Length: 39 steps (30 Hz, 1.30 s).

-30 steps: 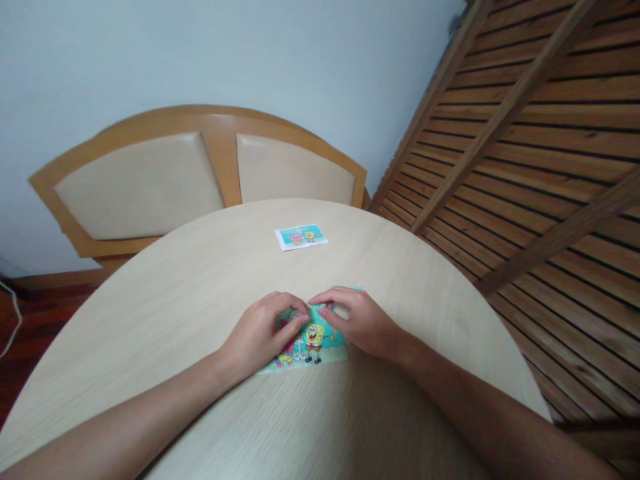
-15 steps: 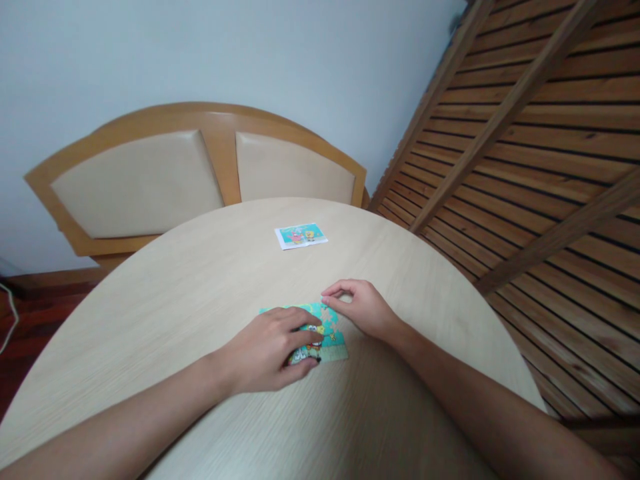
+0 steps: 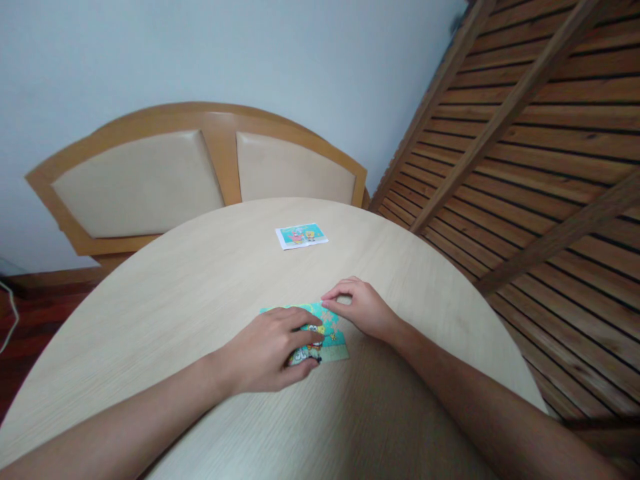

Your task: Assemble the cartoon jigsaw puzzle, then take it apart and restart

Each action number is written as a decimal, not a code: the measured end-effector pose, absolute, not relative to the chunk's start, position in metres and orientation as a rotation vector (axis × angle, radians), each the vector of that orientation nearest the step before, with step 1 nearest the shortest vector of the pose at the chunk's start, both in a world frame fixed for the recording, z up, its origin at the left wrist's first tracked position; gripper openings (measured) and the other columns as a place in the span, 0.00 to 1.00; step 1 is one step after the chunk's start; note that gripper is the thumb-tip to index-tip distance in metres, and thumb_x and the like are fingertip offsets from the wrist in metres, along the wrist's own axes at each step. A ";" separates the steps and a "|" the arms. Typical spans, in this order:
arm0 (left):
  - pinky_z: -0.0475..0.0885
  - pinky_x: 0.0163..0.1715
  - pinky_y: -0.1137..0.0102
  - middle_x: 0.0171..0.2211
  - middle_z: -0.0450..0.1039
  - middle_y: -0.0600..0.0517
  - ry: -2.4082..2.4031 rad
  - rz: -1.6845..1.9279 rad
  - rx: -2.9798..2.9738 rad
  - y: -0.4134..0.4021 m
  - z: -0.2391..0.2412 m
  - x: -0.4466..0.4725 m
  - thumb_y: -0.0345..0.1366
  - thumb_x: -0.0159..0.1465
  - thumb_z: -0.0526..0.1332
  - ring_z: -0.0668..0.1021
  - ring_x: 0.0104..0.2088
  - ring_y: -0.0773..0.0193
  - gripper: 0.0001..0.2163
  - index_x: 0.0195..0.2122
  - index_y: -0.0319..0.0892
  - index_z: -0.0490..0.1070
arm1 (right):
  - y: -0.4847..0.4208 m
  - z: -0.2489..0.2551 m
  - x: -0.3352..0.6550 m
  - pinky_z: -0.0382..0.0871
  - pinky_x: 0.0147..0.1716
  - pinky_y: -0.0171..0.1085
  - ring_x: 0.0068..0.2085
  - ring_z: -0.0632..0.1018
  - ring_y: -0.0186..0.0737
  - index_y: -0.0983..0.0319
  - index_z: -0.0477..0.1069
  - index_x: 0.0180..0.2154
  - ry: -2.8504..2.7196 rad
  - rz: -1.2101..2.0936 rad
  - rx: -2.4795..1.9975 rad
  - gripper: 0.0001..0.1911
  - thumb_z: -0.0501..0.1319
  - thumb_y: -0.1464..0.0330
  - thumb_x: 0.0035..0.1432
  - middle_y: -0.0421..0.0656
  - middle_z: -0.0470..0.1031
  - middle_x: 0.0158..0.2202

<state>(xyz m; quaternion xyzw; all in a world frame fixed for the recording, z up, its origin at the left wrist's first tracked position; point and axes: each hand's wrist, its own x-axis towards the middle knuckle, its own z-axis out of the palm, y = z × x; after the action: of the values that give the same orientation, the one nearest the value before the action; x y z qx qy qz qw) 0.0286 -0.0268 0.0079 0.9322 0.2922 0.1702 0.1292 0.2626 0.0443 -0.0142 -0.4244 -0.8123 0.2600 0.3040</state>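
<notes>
A small teal cartoon jigsaw puzzle [image 3: 330,333] lies flat on the round light-wood table [image 3: 200,293]. My left hand [image 3: 270,350] rests palm down on the puzzle's left part, fingers stretched flat and covering much of the picture. My right hand [image 3: 363,308] sits at the puzzle's upper right corner with fingers curled in a pinch at the edge; whether a piece is between the fingertips is hidden.
A small printed card [image 3: 301,235] with the same cartoon picture lies further back on the table. Behind the table stands a padded wooden bench back [image 3: 200,167] against a pale wall. A slatted wooden wall [image 3: 540,147] runs along the right.
My left hand moved from pinching at the puzzle's top to lying flat on its left part. My right hand shifted right to the upper right corner. Since half a second ago, almost nothing moved.
</notes>
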 end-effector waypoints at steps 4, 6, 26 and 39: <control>0.74 0.54 0.56 0.53 0.75 0.45 0.852 0.508 2.705 -0.027 0.008 0.029 0.41 0.68 0.60 0.78 0.53 0.51 0.13 0.51 0.47 0.75 | 0.045 -0.016 0.263 0.67 0.48 0.42 0.42 0.79 0.42 0.57 0.82 0.33 -2.188 0.598 -1.126 0.01 0.70 0.67 0.58 0.41 0.83 0.36; 0.74 0.54 0.56 0.53 0.75 0.45 0.852 0.512 2.702 -0.027 0.008 0.029 0.41 0.68 0.60 0.78 0.53 0.51 0.13 0.51 0.46 0.75 | 0.045 -0.016 0.262 0.66 0.49 0.44 0.44 0.78 0.43 0.56 0.82 0.33 -2.210 0.555 -1.153 0.02 0.70 0.67 0.59 0.41 0.82 0.36; 0.73 0.55 0.55 0.54 0.74 0.45 0.812 0.499 2.736 -0.026 0.006 0.027 0.40 0.68 0.61 0.77 0.54 0.51 0.13 0.52 0.45 0.73 | 0.044 -0.005 0.269 0.63 0.49 0.45 0.46 0.77 0.44 0.55 0.82 0.38 -2.312 0.488 -1.186 0.04 0.67 0.66 0.63 0.41 0.82 0.39; 0.73 0.55 0.54 0.55 0.73 0.45 0.796 0.470 2.765 -0.024 0.004 0.026 0.39 0.68 0.61 0.77 0.55 0.51 0.14 0.54 0.45 0.72 | 0.052 0.000 0.290 0.66 0.51 0.46 0.48 0.77 0.47 0.58 0.81 0.43 -2.339 0.376 -1.283 0.07 0.66 0.67 0.62 0.44 0.81 0.43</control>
<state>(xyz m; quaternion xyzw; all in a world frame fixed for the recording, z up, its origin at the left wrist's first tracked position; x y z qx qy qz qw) 0.0260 -0.0241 0.0035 0.9423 0.2713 0.1602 0.1127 0.2905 0.0525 0.0001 -0.4642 -0.8466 0.1362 0.2218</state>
